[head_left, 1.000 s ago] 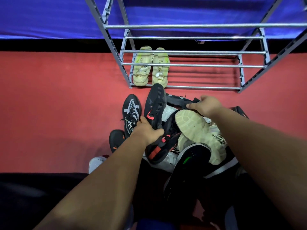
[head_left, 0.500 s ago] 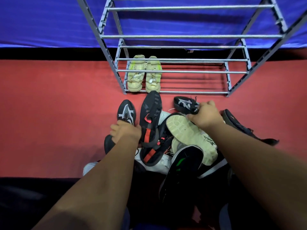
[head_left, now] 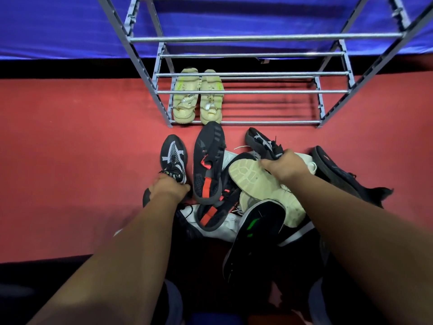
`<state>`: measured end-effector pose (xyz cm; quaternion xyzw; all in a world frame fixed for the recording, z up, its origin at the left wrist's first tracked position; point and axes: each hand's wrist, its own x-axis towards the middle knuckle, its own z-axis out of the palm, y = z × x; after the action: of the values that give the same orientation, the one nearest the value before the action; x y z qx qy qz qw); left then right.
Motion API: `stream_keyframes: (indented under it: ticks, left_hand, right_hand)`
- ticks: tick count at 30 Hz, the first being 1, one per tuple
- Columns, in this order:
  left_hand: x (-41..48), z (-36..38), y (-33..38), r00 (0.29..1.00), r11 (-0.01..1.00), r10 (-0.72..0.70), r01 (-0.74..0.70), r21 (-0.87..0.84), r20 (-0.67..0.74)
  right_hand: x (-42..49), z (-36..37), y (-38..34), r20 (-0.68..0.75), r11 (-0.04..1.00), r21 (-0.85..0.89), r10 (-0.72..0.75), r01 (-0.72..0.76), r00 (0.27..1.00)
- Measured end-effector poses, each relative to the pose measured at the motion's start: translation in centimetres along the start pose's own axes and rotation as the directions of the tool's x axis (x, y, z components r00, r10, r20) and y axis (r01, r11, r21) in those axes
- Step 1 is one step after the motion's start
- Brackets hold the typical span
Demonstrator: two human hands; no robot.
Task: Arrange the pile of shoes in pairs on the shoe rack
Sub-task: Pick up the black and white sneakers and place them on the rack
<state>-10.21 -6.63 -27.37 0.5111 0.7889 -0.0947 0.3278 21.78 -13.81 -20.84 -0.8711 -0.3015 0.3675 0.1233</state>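
A pile of shoes lies on the red floor before a grey metal shoe rack (head_left: pixel 243 91). A pair of cream shoes (head_left: pixel 198 97) stands on its lowest shelf at the left. My left hand (head_left: pixel 169 187) grips the heel of a black shoe with a white pattern (head_left: pixel 173 156) at the pile's left. My right hand (head_left: pixel 284 166) grips its matching black-and-white shoe (head_left: pixel 260 143) at the pile's far side. Between them lie a black shoe with red straps (head_left: pixel 208 160) and an upturned cream sole (head_left: pixel 253 178).
A black shoe with green marks (head_left: pixel 255 233) lies nearest me, another black shoe (head_left: pixel 337 174) at the right. A blue cloth wall (head_left: pixel 58 26) stands behind the rack. The rack's upper bars (head_left: pixel 264 38) cross overhead of the lowest shelf.
My left hand let go of the red-strapped shoe and moved left onto the black-and-white shoe's heel. My right hand has kept its grip on the matching shoe.
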Motion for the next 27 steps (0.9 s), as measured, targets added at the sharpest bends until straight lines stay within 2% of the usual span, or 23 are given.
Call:
stream_keyframes:
  ticks: [5,9,11,14,17,19,21,27]
  left_hand:
    - [-0.3,0.2,1.3,0.997,0.998,-0.061,0.061,0.004,0.039]
    - [-0.2,-0.6,1.1,0.993,0.984,-0.091,0.101,-0.147,0.077]
    - [-0.8,-1.6,1.2,0.996,0.957,-0.059,0.075,-0.281,0.065]
    - [-2.0,-3.6,2.4,0.997,0.878,-0.079,0.075,-0.472,0.011]
    - [-2.6,-5.6,4.1,0.99,0.724,-0.132,0.133,-0.676,0.053]
    - [-3.3,-6.4,5.4,0.991,0.663,-0.126,0.113,-0.74,0.039]
    - [-4.8,-6.8,6.7,0.997,0.643,-0.076,0.068,-0.763,0.025]
    - [-9.1,-4.3,11.0,0.997,0.697,0.069,-0.035,-0.717,0.018]
  right_hand:
    - [-0.6,0.9,-0.1,-0.058,0.999,-0.032,0.006,-0.008,0.998]
    - [-0.3,0.9,-0.2,-0.059,0.999,-0.05,0.014,-0.017,0.998]
    - [-0.4,0.8,-0.5,-0.059,0.999,-0.044,0.007,-0.01,0.998]
    - [-0.7,0.4,-1.3,-0.076,0.998,-0.063,-0.003,-0.002,0.997]
    - [-0.6,-0.6,-2.4,-0.087,0.998,-0.055,-0.007,0.002,0.996]
    - [-0.4,-1.4,-2.7,-0.113,1.0,-0.015,-0.023,0.022,0.993]
    - [-0.6,-2.1,-2.7,-0.154,0.999,0.035,-0.034,0.04,0.987]
    - [-1.7,-4.0,-1.9,-0.251,0.989,0.144,0.003,0.034,0.968]
